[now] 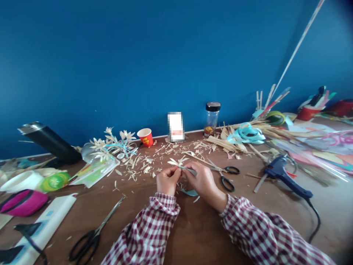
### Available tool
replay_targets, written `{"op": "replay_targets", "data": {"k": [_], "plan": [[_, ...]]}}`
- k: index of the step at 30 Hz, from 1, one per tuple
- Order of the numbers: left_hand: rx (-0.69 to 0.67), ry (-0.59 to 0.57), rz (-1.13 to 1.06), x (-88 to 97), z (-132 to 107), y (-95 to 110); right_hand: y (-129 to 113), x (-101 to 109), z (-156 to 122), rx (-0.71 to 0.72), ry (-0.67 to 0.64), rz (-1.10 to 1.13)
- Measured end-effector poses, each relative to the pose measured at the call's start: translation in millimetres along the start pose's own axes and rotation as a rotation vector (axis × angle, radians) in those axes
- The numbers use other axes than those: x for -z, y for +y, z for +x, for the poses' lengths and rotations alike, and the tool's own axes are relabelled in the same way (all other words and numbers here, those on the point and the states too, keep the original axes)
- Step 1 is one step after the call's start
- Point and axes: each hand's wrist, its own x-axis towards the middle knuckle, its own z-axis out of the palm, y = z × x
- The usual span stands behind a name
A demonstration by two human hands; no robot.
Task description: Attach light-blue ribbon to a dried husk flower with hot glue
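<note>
Left hand [167, 180] pinching pale flower [180, 162] at base, frame centre; right hand [202, 180] pinching bluish strip [191, 170] beside it. Petals [172, 162] already spreading; strip apparently not yet fully wrapped. Similar flowers [127, 135] standing assembled, left of centre; scraps [147, 169] lying between.

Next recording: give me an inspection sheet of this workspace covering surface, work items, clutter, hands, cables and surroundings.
Surface: brown table, strewn with pale scraps.
Work items: pale flower between the hands; blue-grey strip near its base.
Clutter: left-side scissors, right-side scissors with handles spread, glue gun, red cup, blue ribbon.
Hands: left hand pinches the flower; right hand pinches the strip, fingers close to the left's.
Cables: glue gun cord trails toward the near side; black plugs sit in a power strip.
Surroundings: blue wall behind; other people, nothing seen.
</note>
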Motion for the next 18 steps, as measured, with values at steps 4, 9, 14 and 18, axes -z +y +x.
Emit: {"op": "replay_targets", "data": {"k": [4,9,14,18], "plan": [[0.083,-0.087,-0.107,2.9,2.9,3.8,2.3,-1.5,1.9,-0.079,-0.008,0.055],[0.028,-0.180,-0.065,5.7,6.6,-1.6,2.5,-0.9,2.7,-0.061,0.000,0.088],[0.061,-0.144,-0.079,4.1,8.0,-4.8,3.5,-1.1,4.1,-0.109,-0.024,0.137],[0.222,-0.121,-0.217,1.9,6.4,0.7,11.0,-3.7,7.3,-0.193,-0.006,0.233]]}}
